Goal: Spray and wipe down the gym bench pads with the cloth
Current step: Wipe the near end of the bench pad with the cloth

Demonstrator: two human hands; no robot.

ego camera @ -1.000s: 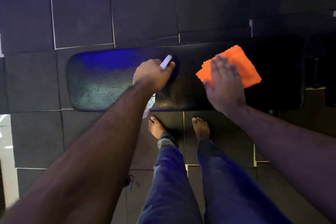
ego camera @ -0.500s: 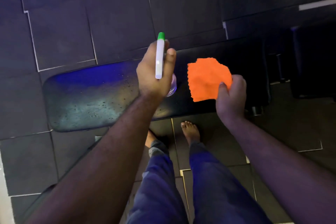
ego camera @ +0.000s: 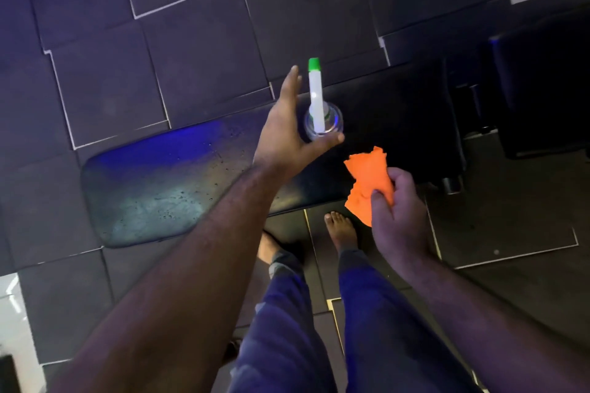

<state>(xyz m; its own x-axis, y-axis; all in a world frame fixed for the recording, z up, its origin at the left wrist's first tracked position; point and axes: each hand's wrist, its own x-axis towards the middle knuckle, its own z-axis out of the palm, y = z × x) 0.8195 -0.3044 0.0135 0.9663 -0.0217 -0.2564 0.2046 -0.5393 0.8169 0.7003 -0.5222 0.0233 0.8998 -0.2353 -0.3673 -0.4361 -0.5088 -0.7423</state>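
So, going left to right: the long black bench pad (ego camera: 166, 188) lies across the floor mats (ego camera: 204, 51), and its left end looks speckled with droplets, so I'd say that part is already sprayed. Over the pad's middle the left hand (ego camera: 287, 134) has the spray bottle (ego camera: 319, 105), but loosely: thumb under the clear body, fingers spread out straight beside the green-tipped nozzle, not wrapped around it. Could be setting it down or re-gripping, can't tell. Right of that, the right hand (ego camera: 399, 217) is pinched closed on the bunched orange cloth (ego camera: 367, 182), held at the pad's near edge, probably not touching. My guess is we're between spraying and wiping. Next move needs the cloth flattened onto the wet stretch.
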